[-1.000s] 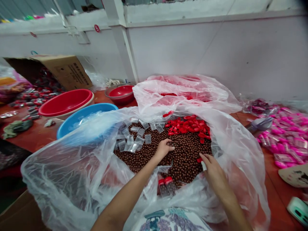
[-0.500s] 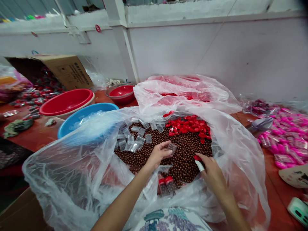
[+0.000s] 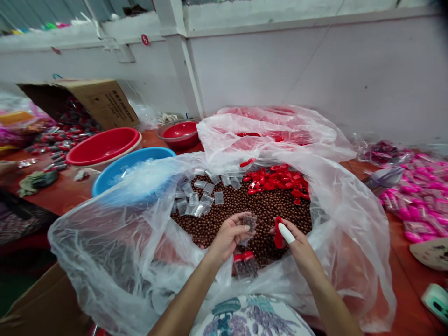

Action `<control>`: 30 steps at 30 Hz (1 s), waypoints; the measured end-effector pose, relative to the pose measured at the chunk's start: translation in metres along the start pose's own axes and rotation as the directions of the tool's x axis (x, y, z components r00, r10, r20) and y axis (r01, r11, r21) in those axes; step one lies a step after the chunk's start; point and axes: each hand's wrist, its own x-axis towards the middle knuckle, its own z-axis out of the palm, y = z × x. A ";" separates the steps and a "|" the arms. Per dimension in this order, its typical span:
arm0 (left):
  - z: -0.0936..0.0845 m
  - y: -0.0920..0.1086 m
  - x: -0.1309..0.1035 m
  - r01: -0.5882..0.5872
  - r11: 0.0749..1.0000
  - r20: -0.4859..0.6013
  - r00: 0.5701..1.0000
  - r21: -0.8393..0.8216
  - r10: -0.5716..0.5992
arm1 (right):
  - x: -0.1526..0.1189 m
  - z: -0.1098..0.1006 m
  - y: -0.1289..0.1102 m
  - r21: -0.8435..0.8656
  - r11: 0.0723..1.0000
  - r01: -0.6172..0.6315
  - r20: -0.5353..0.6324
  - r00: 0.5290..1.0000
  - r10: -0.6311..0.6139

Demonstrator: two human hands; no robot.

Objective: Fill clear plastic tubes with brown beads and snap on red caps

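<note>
Brown beads (image 3: 224, 210) fill an open plastic bag. Over them my left hand (image 3: 229, 235) pinches a small clear case (image 3: 249, 223); whether beads are inside is hard to tell. My right hand (image 3: 296, 238), its thumb wrapped in white, grips an upright red cap (image 3: 278, 232) a short way right of the case, not touching it. Clear cases (image 3: 199, 198) lie on the beads at the left, red caps (image 3: 280, 177) at the back right. Two red-capped cases (image 3: 245, 264) rest at the bag's near side, below my left hand.
Behind is another plastic bag (image 3: 273, 123) with red pieces. A blue basin (image 3: 100, 184), red basins (image 3: 105, 144) and a cardboard box (image 3: 112, 105) stand left. Pink-capped cases (image 3: 420, 196) are heaped right. Part of another person's hand (image 3: 7, 167) shows at the far left.
My right hand has moved slightly left, and the red cap now stands upright in its fingers. The clear case in my left hand is now raised upright. The view has shifted slightly.
</note>
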 end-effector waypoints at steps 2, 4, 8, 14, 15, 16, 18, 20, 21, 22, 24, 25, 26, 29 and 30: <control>0.002 0.000 -0.002 -0.002 1.000 -0.001 1.000 -0.007 0.002 | -0.001 0.004 -0.002 0.089 0.994 -0.058 0.041 0.998 0.054; 0.003 0.001 -0.004 -0.002 1.000 -0.009 1.000 -0.008 0.002 | -0.001 0.007 -0.003 0.173 0.980 -0.096 0.078 0.993 0.083; 0.003 0.001 -0.006 0.029 0.999 -0.012 1.000 -0.028 -0.029 | 0.000 0.009 -0.008 0.286 0.956 -0.071 0.051 0.997 0.059; 0.002 -0.005 -0.008 0.079 0.997 0.017 0.997 -0.016 -0.079 | 0.005 0.013 -0.013 0.334 0.941 0.061 -0.083 0.996 -0.035; 0.003 -0.006 -0.009 0.091 0.996 0.017 0.996 -0.004 -0.091 | 0.005 0.014 -0.013 0.331 0.939 0.090 -0.106 0.993 -0.058; 0.003 -0.008 -0.009 0.104 0.994 0.017 0.994 0.012 -0.104 | 0.005 0.015 -0.014 0.322 0.940 0.113 -0.115 0.990 -0.080; 0.005 -0.012 -0.010 0.125 0.991 0.020 0.992 0.047 -0.127 | 0.004 0.018 -0.013 0.282 0.948 0.148 -0.108 0.987 -0.121; 0.007 -0.015 -0.011 0.134 0.988 0.028 0.990 0.077 -0.136 | 0.002 0.021 -0.012 0.212 0.964 0.163 -0.067 0.986 -0.152; 0.007 -0.017 -0.011 0.131 0.988 0.029 0.991 0.086 -0.134 | 0.002 0.022 -0.012 0.168 0.972 0.165 -0.034 0.986 -0.162; 0.008 -0.018 -0.011 0.126 0.988 0.027 0.991 0.090 -0.129 | 0.001 0.022 -0.011 0.123 0.978 0.168 -0.001 0.986 -0.169; 0.008 -0.018 -0.011 0.111 0.989 0.018 0.993 0.094 -0.113 | 0.000 0.021 -0.011 0.043 0.985 0.169 0.060 0.983 -0.172; 0.008 -0.018 -0.011 0.104 0.990 0.014 0.994 0.097 -0.105 | 0.000 0.020 -0.011 0.012 0.986 0.167 0.084 0.982 -0.167; 0.007 -0.018 -0.011 0.097 0.990 0.013 0.995 0.104 -0.099 | 0.000 0.018 -0.011 -0.017 0.987 0.162 0.105 0.982 -0.159; 0.005 -0.017 -0.011 0.091 0.989 0.003 0.996 0.113 -0.091 | 0.002 0.012 -0.013 -0.082 0.988 0.127 0.146 0.983 -0.115; 0.005 -0.017 -0.011 0.095 0.989 -0.003 0.995 0.112 -0.095 | 0.003 0.010 -0.013 -0.084 0.991 0.105 0.145 0.985 -0.093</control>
